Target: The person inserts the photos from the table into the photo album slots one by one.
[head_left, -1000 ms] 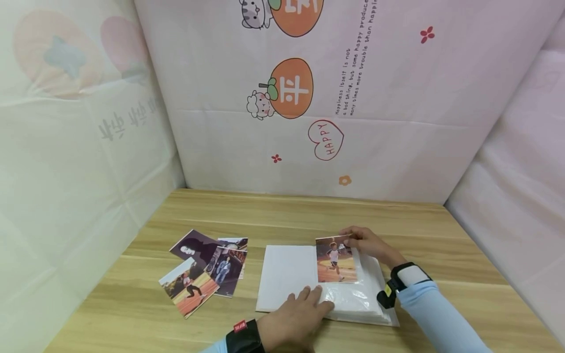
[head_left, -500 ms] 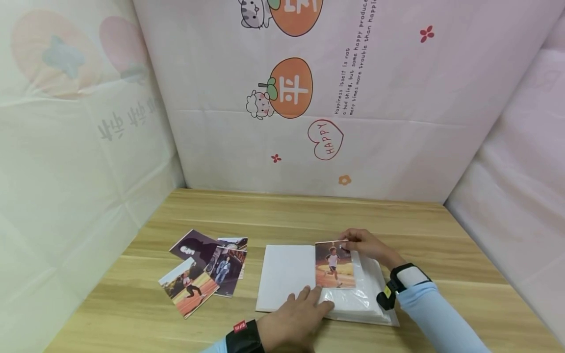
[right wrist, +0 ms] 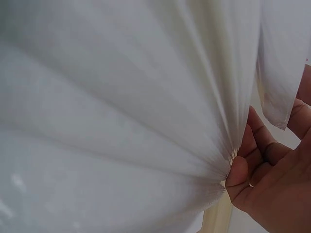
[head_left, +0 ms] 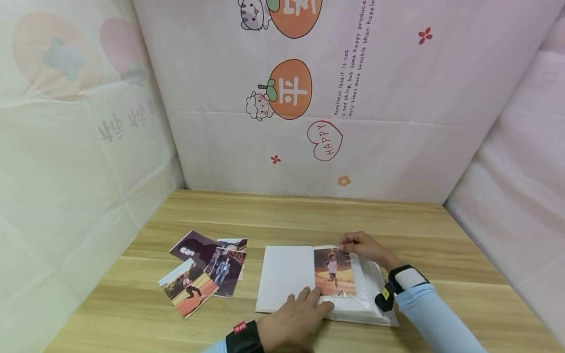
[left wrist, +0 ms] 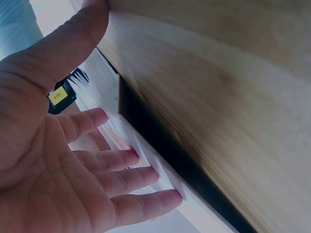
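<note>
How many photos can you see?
5: one runner photo sits on the album; four loose photos overlap on the table at left. More may hide underneath.

An open white photo album [head_left: 287, 274] lies flat, a runner photo [head_left: 334, 272] on its right page.

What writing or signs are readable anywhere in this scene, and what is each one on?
"HAPPY": inside the red heart on the backdrop sheet.
"Happiness itself is not a bad thing, but some happy produce... many times more trouble than happin...": sideways lines on the same sheet, cut off at the top.
"平": white character on the orange fruit.
Mirrored grey characters on the left sheet: unreadable.
Red wristband tag and yellow wrist label: too small.
</note>
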A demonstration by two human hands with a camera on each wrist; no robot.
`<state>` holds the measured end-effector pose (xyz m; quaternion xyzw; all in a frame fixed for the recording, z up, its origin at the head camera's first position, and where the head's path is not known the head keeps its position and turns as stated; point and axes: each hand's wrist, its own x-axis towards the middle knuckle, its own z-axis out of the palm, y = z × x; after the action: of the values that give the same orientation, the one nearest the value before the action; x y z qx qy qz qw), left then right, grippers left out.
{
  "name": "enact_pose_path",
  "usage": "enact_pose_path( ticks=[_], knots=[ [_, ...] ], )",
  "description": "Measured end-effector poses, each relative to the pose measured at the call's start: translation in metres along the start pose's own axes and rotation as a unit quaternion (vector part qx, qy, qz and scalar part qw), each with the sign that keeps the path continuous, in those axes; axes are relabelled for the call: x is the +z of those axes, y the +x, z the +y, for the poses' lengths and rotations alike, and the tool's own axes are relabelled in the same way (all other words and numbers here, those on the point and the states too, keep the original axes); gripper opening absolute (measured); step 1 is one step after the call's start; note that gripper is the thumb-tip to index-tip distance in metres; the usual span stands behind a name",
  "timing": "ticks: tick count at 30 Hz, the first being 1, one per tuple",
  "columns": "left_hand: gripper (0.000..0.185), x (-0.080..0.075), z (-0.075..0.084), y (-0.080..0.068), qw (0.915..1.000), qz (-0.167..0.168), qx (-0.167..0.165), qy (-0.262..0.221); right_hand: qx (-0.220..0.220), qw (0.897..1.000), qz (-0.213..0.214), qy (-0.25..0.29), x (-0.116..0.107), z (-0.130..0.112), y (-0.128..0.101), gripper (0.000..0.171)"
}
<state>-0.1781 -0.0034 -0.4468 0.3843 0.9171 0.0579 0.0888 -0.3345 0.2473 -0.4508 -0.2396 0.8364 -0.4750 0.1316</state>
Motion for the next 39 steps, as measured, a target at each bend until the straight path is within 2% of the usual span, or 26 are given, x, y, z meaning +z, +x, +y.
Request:
enact_pose_path(
  ticks=[5, 10, 17, 22, 29, 34, 39],
  knots=[
    [0.086, 0.001, 0.000, 0.000, 1.0000, 0.002, 0.004, 0.004, 0.006, 1.000, 0.005, -0.004, 0.001, -0.001, -0.002, 0.018],
    [0.082, 0.001, 0.000, 0.001, 0.9998, 0.007, 0.012, 0.012, -0.010, 1.000, 0.008, -0.020, 0.000, 0.000, -0.005, 0.019],
    [0.081, 0.001, -0.001, 0.000, 0.9998, 0.010, 0.014, -0.001, -0.011, 0.996, 0.043, -0.078, -0.005, -0.005, -0.022, 0.041],
    [0.077, 0.003, -0.005, -0.002, 0.9996, 0.008, 0.012, -0.025, 0.005, 0.995, 0.026, -0.092, -0.005, -0.011, -0.041, 0.055],
    [0.078, 0.001, -0.011, -0.003, 0.9976, 0.004, 0.030, -0.061, 0.016, 0.990, -0.004, -0.141, -0.003, -0.015, -0.070, 0.071],
    [0.083, 0.000, -0.017, -0.001, 0.9959, -0.005, 0.037, -0.083, 0.026, 0.986, -0.016, -0.166, 0.002, -0.019, -0.084, 0.071],
    [0.090, -0.001, -0.021, 0.001, 0.9956, -0.004, 0.056, -0.075, 0.021, 0.987, -0.039, -0.154, 0.003, -0.019, -0.095, 0.071]
  ],
)
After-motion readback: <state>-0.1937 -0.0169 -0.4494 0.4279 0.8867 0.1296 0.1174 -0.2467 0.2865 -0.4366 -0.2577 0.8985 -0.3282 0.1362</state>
